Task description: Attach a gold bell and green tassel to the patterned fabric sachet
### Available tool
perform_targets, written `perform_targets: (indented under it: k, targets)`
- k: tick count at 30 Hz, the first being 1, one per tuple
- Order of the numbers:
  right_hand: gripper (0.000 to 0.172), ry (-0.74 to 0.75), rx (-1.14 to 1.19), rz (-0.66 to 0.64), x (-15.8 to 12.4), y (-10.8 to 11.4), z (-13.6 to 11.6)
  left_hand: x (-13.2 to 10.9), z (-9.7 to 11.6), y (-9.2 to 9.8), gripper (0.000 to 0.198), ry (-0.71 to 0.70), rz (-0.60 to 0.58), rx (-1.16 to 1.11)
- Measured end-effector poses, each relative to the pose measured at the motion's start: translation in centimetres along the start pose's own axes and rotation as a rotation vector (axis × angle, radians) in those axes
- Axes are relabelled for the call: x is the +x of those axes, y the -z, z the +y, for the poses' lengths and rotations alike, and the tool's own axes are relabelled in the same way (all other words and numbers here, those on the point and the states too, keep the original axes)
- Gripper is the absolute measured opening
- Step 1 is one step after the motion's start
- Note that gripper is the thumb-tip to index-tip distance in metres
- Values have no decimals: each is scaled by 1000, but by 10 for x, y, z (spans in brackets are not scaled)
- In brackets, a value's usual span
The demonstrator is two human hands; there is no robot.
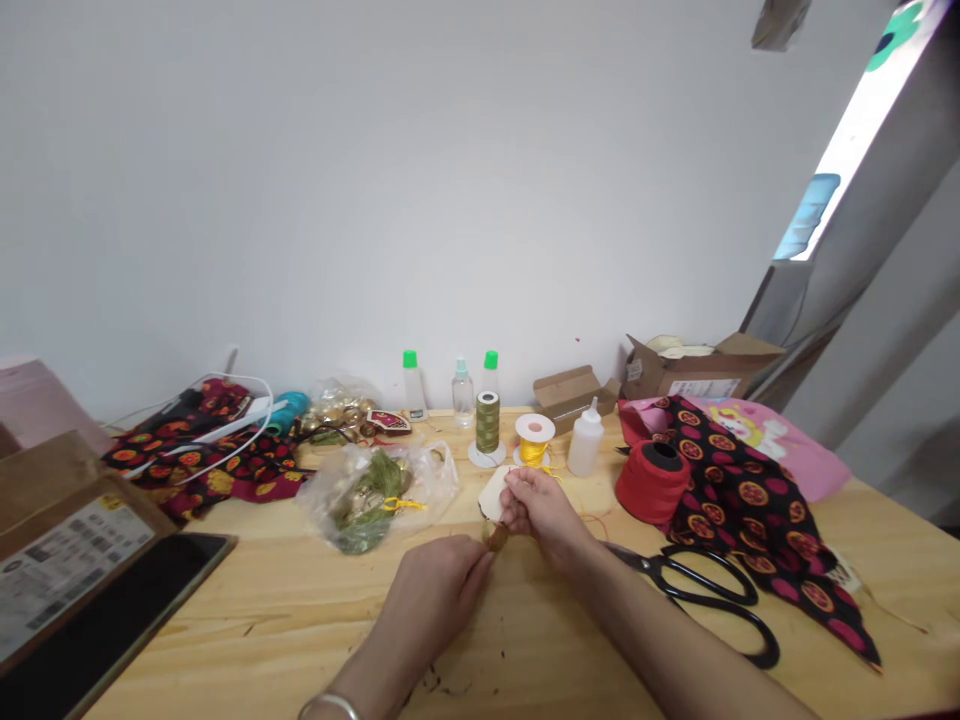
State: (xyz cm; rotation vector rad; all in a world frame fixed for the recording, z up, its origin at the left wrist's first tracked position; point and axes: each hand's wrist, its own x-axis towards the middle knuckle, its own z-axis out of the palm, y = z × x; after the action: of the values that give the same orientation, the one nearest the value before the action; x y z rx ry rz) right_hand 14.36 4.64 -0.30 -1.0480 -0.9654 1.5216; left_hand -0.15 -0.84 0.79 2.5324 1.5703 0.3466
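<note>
My right hand (546,512) is closed in a pinch on a flat white piece (493,494) with a curved, dark lower edge. Just below it, my left hand (448,578) has its fingers pressed around a small round brass-coloured bell (495,537). The bell sits right at the piece's lower edge; whether the two are joined I cannot tell. Behind the hands stand a spool of olive thread (487,425), a spool of yellow cord (534,442) and a white squeeze bottle (586,440). Black-handled scissors (705,590) lie beside my right forearm.
A plastic bag with green tassels (375,500) lies left of the hands. Patterned fabric (750,500) and a red thread cone (654,482) are at right. Cardboard boxes (690,370) stand by the wall. A box (75,540) rests on a black panel (127,640) at left.
</note>
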Motion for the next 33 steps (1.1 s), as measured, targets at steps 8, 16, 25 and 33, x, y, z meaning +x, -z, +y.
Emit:
perform_targets:
  k: [8,16,25,33]
  targets:
    - [29,89,-16,25,6,-2,6,-2,2,-1,31,-22,-20,87]
    - [28,137,-28,21,8,-3,8,-11,15,-1,29,46,-108,60]
    - [28,165,-27,-15,6,-6,7,-34,38,23,18,-44,-373,-157]
    - [26,195,-36,-47,4,-8,4,25,-24,31,43,-143,-72,-278]
